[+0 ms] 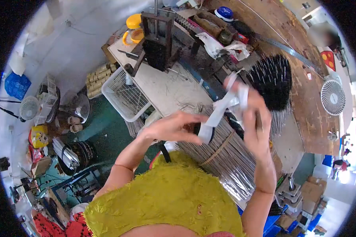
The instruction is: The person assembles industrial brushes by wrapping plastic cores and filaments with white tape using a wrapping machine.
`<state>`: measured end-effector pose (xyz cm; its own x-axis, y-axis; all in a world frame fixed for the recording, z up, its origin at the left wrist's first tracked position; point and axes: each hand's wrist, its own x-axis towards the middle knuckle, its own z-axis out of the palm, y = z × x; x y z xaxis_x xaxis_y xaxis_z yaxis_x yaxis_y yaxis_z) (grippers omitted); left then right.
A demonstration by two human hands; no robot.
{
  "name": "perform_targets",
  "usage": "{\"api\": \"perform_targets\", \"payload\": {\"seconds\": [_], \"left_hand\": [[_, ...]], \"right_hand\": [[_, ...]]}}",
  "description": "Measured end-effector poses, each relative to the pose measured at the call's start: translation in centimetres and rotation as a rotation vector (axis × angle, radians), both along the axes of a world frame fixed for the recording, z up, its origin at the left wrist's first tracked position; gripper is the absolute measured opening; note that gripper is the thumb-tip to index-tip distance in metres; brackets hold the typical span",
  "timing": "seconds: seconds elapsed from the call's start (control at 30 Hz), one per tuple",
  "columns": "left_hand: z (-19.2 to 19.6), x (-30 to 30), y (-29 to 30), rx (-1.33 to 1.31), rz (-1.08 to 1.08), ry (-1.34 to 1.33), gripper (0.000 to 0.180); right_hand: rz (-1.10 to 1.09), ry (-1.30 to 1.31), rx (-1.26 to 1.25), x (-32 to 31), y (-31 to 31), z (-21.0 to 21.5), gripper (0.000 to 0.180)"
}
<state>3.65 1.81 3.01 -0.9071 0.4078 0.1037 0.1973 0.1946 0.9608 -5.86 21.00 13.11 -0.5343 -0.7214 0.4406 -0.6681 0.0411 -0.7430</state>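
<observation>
My left hand (174,126) curls round what looks like a roll of white tape (206,133), dark inside. From it a white strip (220,110) runs up to my right hand (257,116). The right hand is blurred, its fingers closed on the crumpled far end of the strip. Beneath both hands lies a large bundle of thin metal rods (225,160) with a tan band across it. Just beyond the right hand, a clump of black bristles with pale tips (271,81) rests on the bench, with thin wires below it.
A dark metal frame (157,43) stands on the pale bench top (146,83), near a yellow mug (135,35). Left of the bench is a white plastic basket (124,94). A metal ruler (292,52) and a white fan (332,97) are on the wooden table at right.
</observation>
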Motion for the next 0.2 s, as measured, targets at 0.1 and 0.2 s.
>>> {"api": "perform_targets", "payload": {"seconds": [0.1,0.2], "left_hand": [[0.7,1.1,0.2,0.711,0.067,-0.256,0.066],[0.6,0.5,-1.7,0.979,0.228,-0.254,0.063]], "right_hand": [[-0.208,0.261,0.349,-2.1,0.5,-2.6,0.019],[-0.037,0.422,0.563,-1.2,1.5,-4.1,0.02]]}}
